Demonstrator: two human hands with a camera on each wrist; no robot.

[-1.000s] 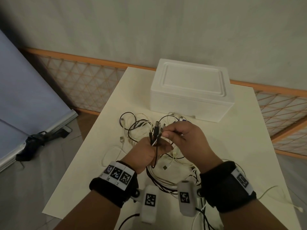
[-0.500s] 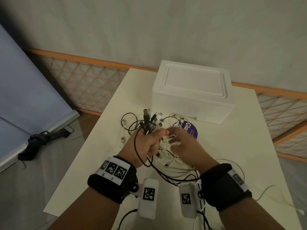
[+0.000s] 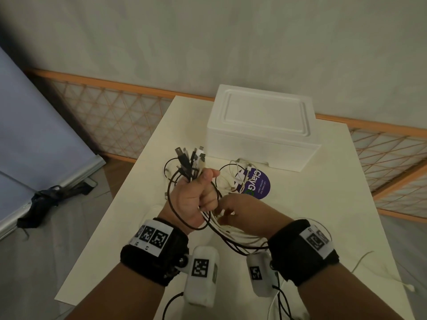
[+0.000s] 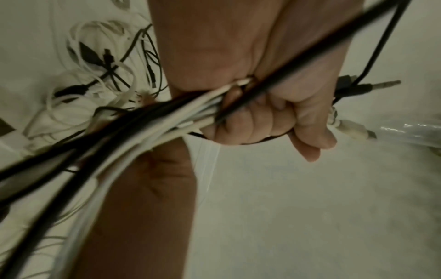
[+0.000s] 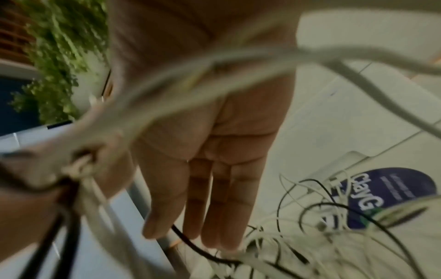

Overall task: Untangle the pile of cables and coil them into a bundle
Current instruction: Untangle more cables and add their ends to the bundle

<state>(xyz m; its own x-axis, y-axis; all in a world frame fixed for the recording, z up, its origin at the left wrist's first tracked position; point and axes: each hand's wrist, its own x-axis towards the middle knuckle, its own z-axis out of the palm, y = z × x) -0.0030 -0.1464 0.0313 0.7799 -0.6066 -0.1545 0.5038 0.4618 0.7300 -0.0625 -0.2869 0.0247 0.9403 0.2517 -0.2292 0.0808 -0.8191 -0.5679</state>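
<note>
- Gathering of plug ends: a sheaf of black and white cables (image 3: 209,224) is clenched in the left hand (image 3: 196,199), whose grip is closed round it in a fist. The connectors (image 3: 190,161) are left standing above the thumb, presumably so that all ends stay aligned for coiling.
- Trailing lengths: from under the fist the cables are led down and toward the right wrist, some hanging off the near edge of the worktop (image 3: 323,204).
- Right hand (image 3: 240,212): its fingers (image 5: 214,203) are shown straight, nothing being clasped; this grip is open, just beside the fist and against the strands, apparently to comb them free.
- Remaining tangle (image 3: 238,179): thin white and black loops are left on the worktop beyond both hands, partly over a purple round sticker (image 3: 260,184) and near the white foam box (image 3: 261,128).
</note>
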